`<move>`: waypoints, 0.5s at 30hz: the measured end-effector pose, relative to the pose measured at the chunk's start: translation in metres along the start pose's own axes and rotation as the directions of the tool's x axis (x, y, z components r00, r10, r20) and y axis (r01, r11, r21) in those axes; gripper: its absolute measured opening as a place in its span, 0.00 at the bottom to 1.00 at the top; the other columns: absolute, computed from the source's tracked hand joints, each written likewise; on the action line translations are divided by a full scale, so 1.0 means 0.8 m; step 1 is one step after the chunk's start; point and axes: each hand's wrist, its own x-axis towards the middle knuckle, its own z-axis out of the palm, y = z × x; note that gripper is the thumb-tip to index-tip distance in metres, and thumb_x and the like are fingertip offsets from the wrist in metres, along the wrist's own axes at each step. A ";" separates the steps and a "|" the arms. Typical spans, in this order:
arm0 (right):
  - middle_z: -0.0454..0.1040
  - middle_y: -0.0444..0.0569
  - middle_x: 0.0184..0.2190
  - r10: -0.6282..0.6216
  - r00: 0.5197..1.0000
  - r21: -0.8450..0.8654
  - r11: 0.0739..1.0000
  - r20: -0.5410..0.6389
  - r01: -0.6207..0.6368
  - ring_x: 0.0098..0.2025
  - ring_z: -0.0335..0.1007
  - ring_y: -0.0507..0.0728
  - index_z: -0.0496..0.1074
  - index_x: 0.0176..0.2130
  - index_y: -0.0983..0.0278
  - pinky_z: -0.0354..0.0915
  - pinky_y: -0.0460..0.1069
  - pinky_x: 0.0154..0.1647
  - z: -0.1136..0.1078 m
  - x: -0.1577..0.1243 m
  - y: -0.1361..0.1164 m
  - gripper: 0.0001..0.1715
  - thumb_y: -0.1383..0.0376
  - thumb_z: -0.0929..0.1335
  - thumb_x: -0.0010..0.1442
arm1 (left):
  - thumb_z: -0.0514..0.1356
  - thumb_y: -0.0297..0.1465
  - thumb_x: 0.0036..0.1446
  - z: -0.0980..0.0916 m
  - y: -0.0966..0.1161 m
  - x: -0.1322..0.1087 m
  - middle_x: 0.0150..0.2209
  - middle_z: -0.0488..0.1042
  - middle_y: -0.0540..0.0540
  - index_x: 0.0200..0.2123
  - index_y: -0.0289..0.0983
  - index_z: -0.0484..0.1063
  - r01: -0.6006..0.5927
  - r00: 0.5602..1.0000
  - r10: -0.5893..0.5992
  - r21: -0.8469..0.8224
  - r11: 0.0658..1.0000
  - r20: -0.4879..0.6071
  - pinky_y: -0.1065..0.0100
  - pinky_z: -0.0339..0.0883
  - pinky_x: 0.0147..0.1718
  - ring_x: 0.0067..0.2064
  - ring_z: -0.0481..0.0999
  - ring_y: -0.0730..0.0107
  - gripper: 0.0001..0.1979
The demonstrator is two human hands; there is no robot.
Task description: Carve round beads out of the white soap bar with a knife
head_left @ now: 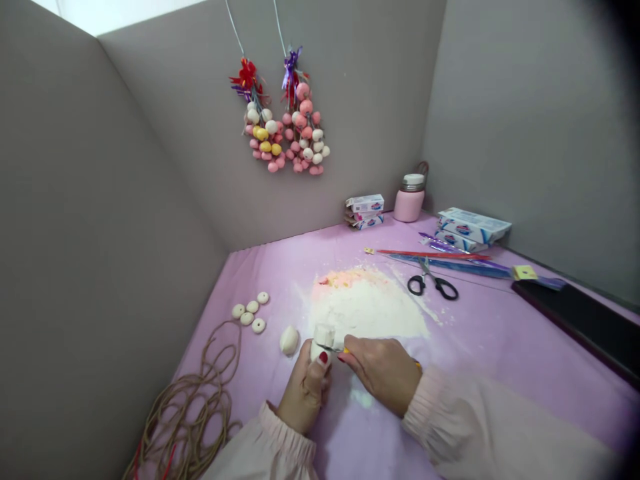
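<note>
My left hand [306, 387] is closed round a white soap piece [324, 335], its thumb pressed along the side. The upper end of the piece is blocky and the lower part rounded. My right hand [384, 370] grips a yellow-handled knife [346, 350], mostly hidden in the fingers. The thin blade touches the soap just above my left thumb. Left of that hand lies a rounded white lump [289, 340]. Beyond both hands spreads a heap of white shavings [370, 310], with pink and yellow bits along its far edge.
Several white beads [247, 319] and a tangle of brown cord [195, 400] lie left. Scissors [431, 283], ribbon strips [440, 257], boxes [473, 227] and a black case [580, 327] are right. A pink jar [409, 200] stands behind; bead bunches [305, 133] hang on the partition.
</note>
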 end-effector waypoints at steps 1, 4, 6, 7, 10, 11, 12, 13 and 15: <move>0.68 0.43 0.19 -0.004 1.000 -0.016 1.000 -0.008 0.004 0.21 0.62 0.50 0.59 0.28 0.62 0.45 0.45 0.20 0.001 0.001 0.000 0.20 0.56 0.49 0.59 | 0.46 0.47 0.46 -0.001 0.000 0.001 0.19 0.51 0.57 0.26 0.38 0.53 0.017 1.000 -0.017 -0.031 0.999 0.025 0.79 0.40 0.10 0.15 0.46 0.84 0.17; 0.68 0.43 0.20 -0.010 1.000 -0.050 0.999 -0.018 0.009 0.21 0.63 0.50 0.60 0.28 0.62 0.44 0.45 0.20 0.003 0.002 0.004 0.20 0.56 0.49 0.58 | 0.44 0.48 0.47 -0.005 0.002 0.000 0.19 0.51 0.56 0.23 0.38 0.51 0.051 0.997 -0.043 -0.131 0.990 0.062 0.79 0.40 0.09 0.15 0.47 0.85 0.18; 0.68 0.43 0.20 0.026 1.000 -0.089 0.996 -0.014 -0.027 0.21 0.63 0.50 0.60 0.28 0.62 0.44 0.45 0.19 0.004 0.002 0.011 0.20 0.56 0.50 0.58 | 0.44 0.48 0.46 -0.007 0.005 -0.001 0.20 0.50 0.56 0.24 0.38 0.52 0.070 0.995 -0.055 -0.201 0.977 0.079 0.80 0.39 0.09 0.16 0.47 0.85 0.18; 0.68 0.43 0.20 0.053 0.998 -0.105 0.993 -0.015 -0.054 0.21 0.63 0.50 0.60 0.28 0.62 0.44 0.45 0.19 0.004 0.002 0.016 0.19 0.56 0.50 0.58 | 0.44 0.48 0.45 -0.007 0.007 -0.002 0.20 0.50 0.56 0.24 0.38 0.52 0.072 0.995 -0.053 -0.224 0.972 0.087 0.80 0.40 0.09 0.16 0.46 0.85 0.18; 0.68 0.43 0.20 0.127 0.991 -0.095 0.987 -0.051 -0.131 0.22 0.63 0.50 0.60 0.28 0.62 0.45 0.45 0.20 0.001 0.000 0.028 0.19 0.58 0.50 0.59 | 0.45 0.47 0.46 -0.007 0.011 -0.004 0.21 0.50 0.56 0.26 0.38 0.53 0.046 0.997 -0.030 -0.229 0.972 0.073 0.80 0.41 0.09 0.16 0.46 0.85 0.17; 0.68 0.43 0.20 0.134 0.989 -0.068 0.988 -0.066 -0.139 0.22 0.63 0.50 0.60 0.28 0.62 0.46 0.44 0.20 -0.001 -0.001 0.030 0.18 0.58 0.50 0.59 | 0.45 0.47 0.46 -0.007 0.012 -0.004 0.21 0.50 0.56 0.27 0.38 0.53 0.031 0.998 -0.019 -0.215 0.976 0.055 0.80 0.42 0.09 0.16 0.47 0.85 0.17; 0.68 0.43 0.21 0.131 0.988 -0.037 0.990 -0.077 -0.134 0.22 0.63 0.50 0.59 0.28 0.63 0.46 0.44 0.21 -0.003 -0.002 0.030 0.18 0.59 0.50 0.59 | 0.46 0.46 0.47 -0.006 0.011 -0.004 0.21 0.50 0.56 0.27 0.38 0.52 0.019 0.999 -0.012 -0.196 0.980 0.037 0.80 0.42 0.09 0.16 0.47 0.85 0.17; 0.67 0.43 0.21 0.120 0.989 -0.005 0.993 -0.084 -0.121 0.22 0.63 0.50 0.59 0.27 0.63 0.47 0.44 0.21 -0.005 -0.003 0.029 0.18 0.59 0.50 0.59 | 0.46 0.47 0.47 -0.006 0.011 -0.004 0.21 0.50 0.56 0.27 0.38 0.52 0.012 1.000 -0.008 -0.173 0.985 0.024 0.80 0.42 0.09 0.16 0.48 0.85 0.17; 0.67 0.42 0.20 0.073 0.993 0.058 0.996 -0.089 -0.068 0.22 0.62 0.49 0.59 0.27 0.63 0.48 0.44 0.22 -0.007 -0.004 0.022 0.18 0.60 0.50 0.59 | 0.46 0.46 0.47 -0.006 0.009 -0.004 0.20 0.51 0.57 0.27 0.38 0.52 -0.002 1.000 0.004 -0.113 0.994 0.017 0.80 0.42 0.09 0.16 0.48 0.85 0.17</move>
